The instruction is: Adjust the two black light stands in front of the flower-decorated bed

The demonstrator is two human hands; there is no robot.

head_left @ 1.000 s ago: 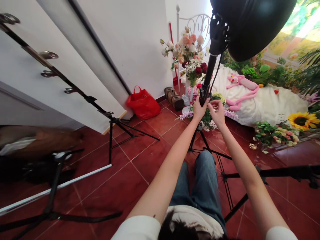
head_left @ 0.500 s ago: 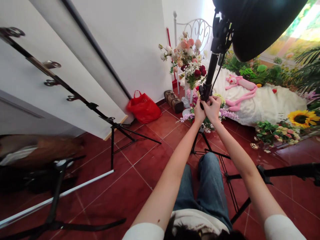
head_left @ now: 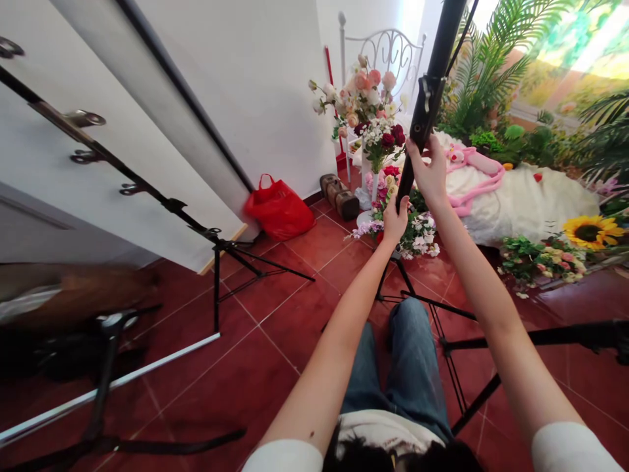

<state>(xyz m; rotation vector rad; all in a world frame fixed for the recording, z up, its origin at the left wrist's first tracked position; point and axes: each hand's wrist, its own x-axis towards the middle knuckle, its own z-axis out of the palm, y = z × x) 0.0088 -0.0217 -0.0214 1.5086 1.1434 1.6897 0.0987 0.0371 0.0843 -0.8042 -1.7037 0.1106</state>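
Note:
A black light stand (head_left: pixel 445 46) rises through the middle of the head view, leaning to the right toward the top. My left hand (head_left: pixel 395 221) is closed around its lower pole. Higher up, my right hand (head_left: pixel 430 172) grips the same stand just below a black clamp collar (head_left: pixel 426 98) with a metal lever. A thin cable runs beside the upper tube. The stand's legs (head_left: pixel 405 278) spread on the floor in front of my knees, and its top is out of view.
A flower arrangement (head_left: pixel 373 98) and white metal headboard (head_left: pixel 393 49) stand behind. To the right are a pink plush toy (head_left: pixel 484 164) on white fabric (head_left: pixel 535 210) and a sunflower (head_left: pixel 592 233). Leftward are a red bag (head_left: pixel 280 210) and a clip-bearing stand (head_left: pixel 147 190). Another tripod leg (head_left: pixel 540 337) crosses right.
The upper part of the stand has gone up, taking the dark lamp head out of view. My hands have parted: the right has moved up the pole, while the left stays lower.

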